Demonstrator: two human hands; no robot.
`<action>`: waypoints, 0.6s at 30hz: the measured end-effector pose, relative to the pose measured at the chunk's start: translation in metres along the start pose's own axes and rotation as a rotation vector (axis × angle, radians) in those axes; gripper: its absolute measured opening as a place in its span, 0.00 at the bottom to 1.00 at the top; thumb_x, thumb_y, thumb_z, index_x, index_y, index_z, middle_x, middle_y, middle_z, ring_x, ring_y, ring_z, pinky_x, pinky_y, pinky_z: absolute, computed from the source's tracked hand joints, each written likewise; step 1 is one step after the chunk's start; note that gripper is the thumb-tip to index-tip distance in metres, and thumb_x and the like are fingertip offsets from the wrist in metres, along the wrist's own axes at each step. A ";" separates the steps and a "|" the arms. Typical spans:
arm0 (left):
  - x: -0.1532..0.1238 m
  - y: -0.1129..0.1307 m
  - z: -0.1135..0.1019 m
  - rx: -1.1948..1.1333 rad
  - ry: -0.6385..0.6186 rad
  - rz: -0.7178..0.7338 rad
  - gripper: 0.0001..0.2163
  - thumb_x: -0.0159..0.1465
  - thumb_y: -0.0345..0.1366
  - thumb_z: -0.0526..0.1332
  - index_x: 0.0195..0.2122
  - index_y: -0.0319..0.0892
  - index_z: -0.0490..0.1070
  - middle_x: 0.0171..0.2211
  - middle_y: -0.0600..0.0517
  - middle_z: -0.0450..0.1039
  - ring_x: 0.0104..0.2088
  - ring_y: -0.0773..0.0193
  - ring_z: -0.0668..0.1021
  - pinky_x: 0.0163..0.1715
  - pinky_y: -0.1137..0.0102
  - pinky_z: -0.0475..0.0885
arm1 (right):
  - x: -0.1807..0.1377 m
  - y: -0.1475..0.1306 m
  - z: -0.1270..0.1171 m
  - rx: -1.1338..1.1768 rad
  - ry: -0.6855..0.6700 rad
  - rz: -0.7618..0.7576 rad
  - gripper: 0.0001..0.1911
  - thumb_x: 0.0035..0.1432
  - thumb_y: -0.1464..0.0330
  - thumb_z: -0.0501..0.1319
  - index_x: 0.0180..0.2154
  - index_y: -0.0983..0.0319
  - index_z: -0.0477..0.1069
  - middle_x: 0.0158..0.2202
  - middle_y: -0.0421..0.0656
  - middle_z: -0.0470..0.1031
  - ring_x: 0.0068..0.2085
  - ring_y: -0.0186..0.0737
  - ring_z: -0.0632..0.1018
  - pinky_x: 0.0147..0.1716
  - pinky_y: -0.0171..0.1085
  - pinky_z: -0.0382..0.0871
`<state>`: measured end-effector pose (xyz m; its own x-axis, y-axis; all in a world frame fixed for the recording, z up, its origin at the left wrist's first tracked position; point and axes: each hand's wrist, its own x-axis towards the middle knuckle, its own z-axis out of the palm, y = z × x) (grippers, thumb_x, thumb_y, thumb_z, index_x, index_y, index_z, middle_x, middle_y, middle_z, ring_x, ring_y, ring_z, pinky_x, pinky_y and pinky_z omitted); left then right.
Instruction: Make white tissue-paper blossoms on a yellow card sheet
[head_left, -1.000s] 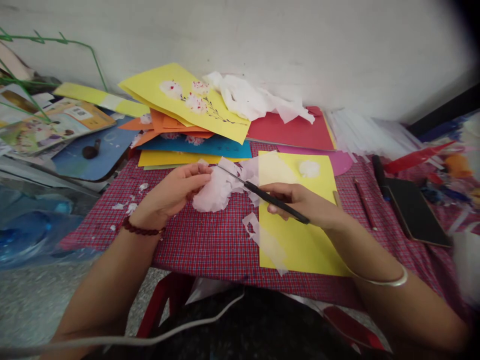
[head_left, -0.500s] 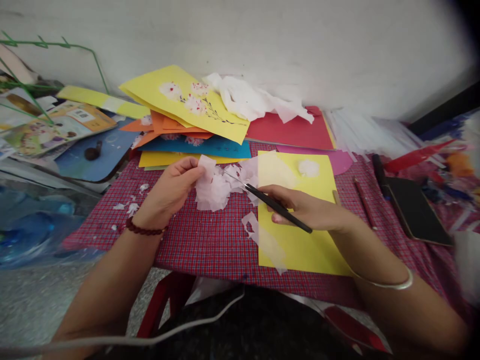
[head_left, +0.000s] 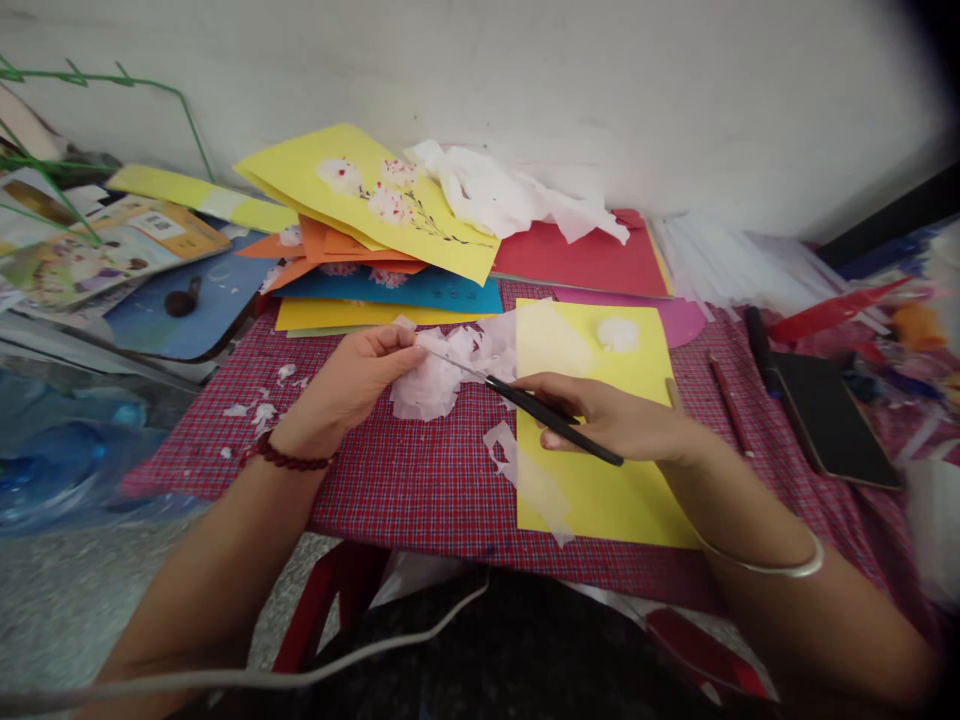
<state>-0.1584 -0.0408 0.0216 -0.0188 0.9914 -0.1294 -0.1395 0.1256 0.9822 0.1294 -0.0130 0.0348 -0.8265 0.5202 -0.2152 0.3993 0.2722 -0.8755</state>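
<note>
My left hand (head_left: 364,370) pinches a small piece of thin white tissue paper (head_left: 404,322), mostly hidden behind the fingers. In my right hand (head_left: 592,410) is a slim black-handled tool (head_left: 551,412) with a long thin metal tip; its exact kind is unclear. That tip reaches left to my left fingertips. Below and behind it lies a heap of white tissue paper pieces (head_left: 424,390). Under my right hand rests a yellow sheet (head_left: 600,500), bearing a white tissue tuft (head_left: 618,335) near its top. A torn tissue strip (head_left: 540,495) overlaps the sheet's left edge.
Folded coloured paper with tissue flowers (head_left: 367,195) is stacked at the back, beside crumpled white tissue (head_left: 495,195). On the right are a dark red pencil (head_left: 729,405) and a black phone-like slab (head_left: 836,420). Paper scraps (head_left: 262,413) dot the checked cloth (head_left: 405,480) at left.
My left hand has shifted slightly right, turning its tissue piece mostly out of sight. The tool's metal tip now meets my left fingertips.
</note>
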 end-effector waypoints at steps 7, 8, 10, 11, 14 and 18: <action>0.004 -0.007 -0.003 0.085 -0.023 -0.065 0.06 0.52 0.33 0.70 0.24 0.39 0.75 0.23 0.53 0.73 0.23 0.71 0.72 0.24 0.76 0.66 | 0.004 0.002 0.005 0.077 0.043 -0.003 0.31 0.59 0.55 0.65 0.60 0.59 0.66 0.43 0.44 0.74 0.39 0.39 0.73 0.36 0.37 0.69; 0.004 -0.007 -0.003 0.082 -0.022 -0.074 0.06 0.51 0.34 0.70 0.24 0.39 0.75 0.23 0.53 0.74 0.23 0.71 0.72 0.24 0.76 0.66 | 0.004 0.001 0.005 0.074 0.043 0.002 0.31 0.59 0.55 0.65 0.60 0.60 0.66 0.43 0.44 0.75 0.38 0.38 0.73 0.35 0.36 0.68; 0.004 -0.008 -0.002 0.065 -0.019 -0.080 0.06 0.51 0.35 0.71 0.25 0.39 0.76 0.23 0.53 0.74 0.23 0.70 0.72 0.24 0.75 0.67 | 0.003 -0.002 0.006 0.062 0.042 0.014 0.31 0.59 0.55 0.64 0.60 0.60 0.66 0.41 0.43 0.75 0.36 0.37 0.72 0.32 0.35 0.67; 0.004 -0.008 -0.002 0.057 -0.018 -0.082 0.06 0.51 0.35 0.72 0.25 0.40 0.76 0.23 0.53 0.75 0.23 0.70 0.72 0.24 0.75 0.67 | 0.003 -0.003 0.006 0.056 0.043 0.018 0.31 0.59 0.55 0.64 0.60 0.60 0.66 0.40 0.43 0.75 0.35 0.36 0.72 0.31 0.35 0.66; 0.004 -0.008 -0.001 0.032 -0.019 -0.096 0.06 0.51 0.35 0.72 0.25 0.40 0.77 0.24 0.52 0.75 0.24 0.69 0.73 0.24 0.74 0.68 | 0.003 -0.003 0.007 0.038 0.056 0.013 0.31 0.59 0.55 0.64 0.60 0.59 0.66 0.40 0.43 0.74 0.34 0.36 0.72 0.30 0.34 0.65; 0.004 -0.007 -0.001 0.005 -0.018 -0.138 0.06 0.51 0.34 0.72 0.25 0.39 0.77 0.24 0.52 0.75 0.24 0.68 0.74 0.25 0.74 0.69 | 0.003 -0.001 0.006 0.025 0.058 0.004 0.31 0.60 0.54 0.64 0.61 0.59 0.66 0.43 0.44 0.75 0.37 0.38 0.74 0.33 0.36 0.68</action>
<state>-0.1590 -0.0381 0.0142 0.0184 0.9652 -0.2607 -0.1342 0.2608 0.9560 0.1242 -0.0172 0.0325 -0.8002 0.5675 -0.1942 0.3921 0.2500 -0.8853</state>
